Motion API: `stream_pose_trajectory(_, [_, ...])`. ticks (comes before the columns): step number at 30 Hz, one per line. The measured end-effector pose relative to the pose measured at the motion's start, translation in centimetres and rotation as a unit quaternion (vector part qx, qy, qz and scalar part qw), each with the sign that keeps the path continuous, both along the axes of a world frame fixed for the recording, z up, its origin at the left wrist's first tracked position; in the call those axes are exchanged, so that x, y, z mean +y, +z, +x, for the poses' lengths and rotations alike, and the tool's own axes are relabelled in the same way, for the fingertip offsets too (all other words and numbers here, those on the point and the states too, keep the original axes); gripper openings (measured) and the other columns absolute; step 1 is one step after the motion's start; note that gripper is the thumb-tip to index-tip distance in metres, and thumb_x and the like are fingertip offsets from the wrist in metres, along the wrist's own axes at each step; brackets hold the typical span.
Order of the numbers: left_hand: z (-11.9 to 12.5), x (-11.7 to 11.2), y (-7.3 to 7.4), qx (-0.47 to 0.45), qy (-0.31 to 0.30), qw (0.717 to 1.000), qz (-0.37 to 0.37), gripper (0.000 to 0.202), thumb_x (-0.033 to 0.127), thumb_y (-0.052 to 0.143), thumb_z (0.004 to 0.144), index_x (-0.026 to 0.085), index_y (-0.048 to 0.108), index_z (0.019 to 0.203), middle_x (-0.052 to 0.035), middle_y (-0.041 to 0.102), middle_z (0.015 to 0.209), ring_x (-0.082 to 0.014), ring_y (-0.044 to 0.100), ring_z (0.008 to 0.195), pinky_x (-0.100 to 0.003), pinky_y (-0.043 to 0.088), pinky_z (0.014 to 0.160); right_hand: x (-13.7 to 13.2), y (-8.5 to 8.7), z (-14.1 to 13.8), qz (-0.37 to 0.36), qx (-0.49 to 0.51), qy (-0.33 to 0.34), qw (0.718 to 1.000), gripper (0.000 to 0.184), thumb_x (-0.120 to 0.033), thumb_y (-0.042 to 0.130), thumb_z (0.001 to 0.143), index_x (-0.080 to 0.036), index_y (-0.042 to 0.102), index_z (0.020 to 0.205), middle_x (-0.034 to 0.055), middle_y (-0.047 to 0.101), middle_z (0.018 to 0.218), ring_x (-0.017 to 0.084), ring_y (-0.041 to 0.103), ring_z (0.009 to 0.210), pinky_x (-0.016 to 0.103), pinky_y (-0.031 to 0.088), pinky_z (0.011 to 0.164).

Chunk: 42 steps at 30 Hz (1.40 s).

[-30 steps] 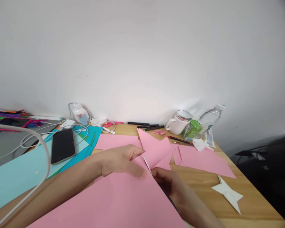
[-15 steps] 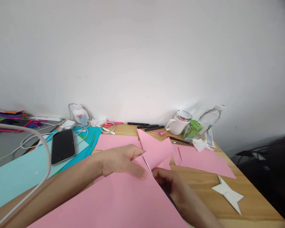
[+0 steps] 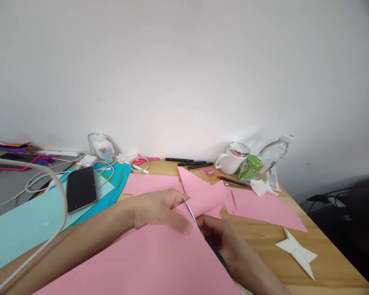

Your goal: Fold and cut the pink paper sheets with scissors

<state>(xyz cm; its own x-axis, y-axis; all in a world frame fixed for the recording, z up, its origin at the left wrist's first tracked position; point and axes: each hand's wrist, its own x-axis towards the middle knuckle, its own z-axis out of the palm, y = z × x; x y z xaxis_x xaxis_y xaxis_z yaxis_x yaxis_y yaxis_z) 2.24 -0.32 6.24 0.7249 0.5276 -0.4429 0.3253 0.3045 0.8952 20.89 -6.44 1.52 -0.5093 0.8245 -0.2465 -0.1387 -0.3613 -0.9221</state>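
Observation:
A large pink paper sheet [image 3: 153,262] lies on the wooden desk [image 3: 258,237] in front of me. My left hand [image 3: 160,211] pinches its raised far part, thumb on top and fingers underneath. My right hand [image 3: 230,248] is closed around the dark handles of scissors [image 3: 191,212], whose thin blades slant up into the sheet beside my left thumb. The cut-off flap of pink paper [image 3: 203,194] stands up behind the blades.
More pink sheets [image 3: 264,207] lie to the right, with a white folded paper shape [image 3: 298,252] near the desk's right edge. A white mug [image 3: 233,157], green carton [image 3: 249,167], water bottle [image 3: 272,153] and pens [image 3: 193,164] stand at the back. A phone [image 3: 81,188], cables and blue paper [image 3: 21,225] are left.
The scissor blades have advanced a little up and left through the pink sheet, toward my left thumb. My right hand followed slightly; my left hand has held still.

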Motion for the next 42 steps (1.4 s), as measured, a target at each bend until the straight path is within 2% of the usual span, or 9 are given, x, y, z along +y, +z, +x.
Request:
stream_pose_trajectory(9, [0.1,0.6,-0.2,-0.018,-0.006,1.000,-0.018,0.016,0.026,0.070,0.066,0.015,0.065,0.076,0.0015,0.064,0.068,-0.0114,0.059,0.058,-0.024,0.050,0.065,0.6,-0.5,0.0,-0.005,-0.038,-0.009,0.999,0.037,-0.025,0.087,0.048,-0.016,0.057,0.068,-0.0038,0.057,0.061,0.010,0.051,0.058,0.021,0.042,0.057])
stream_pose_trajectory(14, [-0.4,2.0,-1.5,0.006,0.013,0.999,-0.032,0.030,0.024,0.070,0.069,0.018,0.067,0.098,0.0023,0.068,0.068,-0.0147,0.065,0.068,-0.027,0.051,0.072,2.5,-3.4,-0.6,0.059,-0.108,-0.056,0.991,0.035,-0.039,0.082,0.053,-0.015,0.057,0.059,-0.0041,0.053,0.051,0.009,0.045,0.048,0.022,0.037,0.048])
stream_pose_trajectory(17, [-2.2,3.4,-3.2,-0.025,0.073,0.995,-0.068,0.046,0.024,0.072,0.069,0.018,0.063,0.113,-0.0047,0.073,0.085,-0.0181,0.068,0.079,-0.029,0.052,0.076,4.1,-5.9,-0.3,0.117,-0.154,-0.138,0.971,0.039,-0.045,0.082,0.050,-0.015,0.059,0.062,-0.0038,0.052,0.052,0.011,0.046,0.050,0.023,0.038,0.048])
stream_pose_trajectory(21, [-6.6,4.6,-5.1,-0.025,0.173,0.983,-0.054,0.030,0.027,0.071,0.071,0.011,0.070,0.096,-0.0131,0.073,0.093,-0.0224,0.069,0.083,-0.030,0.053,0.075,4.9,-7.8,1.8,0.147,-0.182,-0.223,0.946,0.046,-0.052,0.074,0.060,-0.018,0.057,0.085,-0.0032,0.053,0.062,0.012,0.052,0.057,0.025,0.043,0.056])
stream_pose_trajectory(25, [-10.4,4.4,-5.4,-0.031,0.242,0.969,-0.045,0.025,0.029,0.072,0.072,0.013,0.071,0.092,-0.0131,0.074,0.090,-0.0209,0.070,0.076,-0.027,0.055,0.070,4.7,-8.3,3.9,0.159,-0.254,-0.282,0.912,0.048,-0.060,0.061,0.069,-0.019,0.051,0.093,-0.0004,0.056,0.068,0.016,0.055,0.061,0.027,0.043,0.057])
stream_pose_trajectory(28, [-11.6,4.0,-5.2,-0.049,0.350,0.934,-0.045,0.029,0.022,0.075,0.067,0.012,0.070,0.094,-0.0138,0.074,0.086,-0.0219,0.070,0.069,-0.027,0.056,0.063,5.2,-8.4,4.2,0.170,-0.346,-0.295,0.874,0.040,-0.048,0.060,0.073,-0.020,0.050,0.100,0.0052,0.061,0.082,0.021,0.058,0.075,0.031,0.043,0.066])
stream_pose_trajectory(33, [-11.4,4.0,-6.0,-0.113,0.514,0.850,-0.005,0.022,0.010,0.069,0.068,0.011,0.069,0.091,-0.0091,0.074,0.079,-0.0175,0.068,0.061,-0.023,0.056,0.057,6.7,-8.4,2.9,0.187,-0.505,-0.257,0.802,0.040,-0.017,0.070,0.056,-0.019,0.056,0.094,0.0112,0.061,0.096,0.029,0.056,0.093,0.034,0.039,0.074])
stream_pose_trajectory(38, [-9.1,3.6,-7.8,-0.164,0.575,0.801,-0.004,0.018,0.002,0.056,0.074,0.011,0.068,0.084,-0.0042,0.074,0.073,-0.0131,0.068,0.060,-0.019,0.055,0.058,7.4,-8.3,2.3,0.185,-0.577,-0.223,0.764,0.042,-0.011,0.066,0.059,-0.016,0.056,0.100,0.0109,0.064,0.089,0.026,0.060,0.084,0.030,0.038,0.067])
stream_pose_trajectory(42, [-6.9,3.0,-9.5,-0.184,0.571,0.800,-0.028,0.020,0.003,0.059,0.072,0.009,0.068,0.088,-0.0091,0.074,0.077,-0.0183,0.069,0.064,-0.025,0.056,0.060,7.3,-8.6,2.8,0.185,-0.590,-0.197,0.761,0.028,-0.015,0.063,0.066,-0.020,0.058,0.093,0.0030,0.068,0.073,0.021,0.063,0.071,0.025,0.037,0.058])
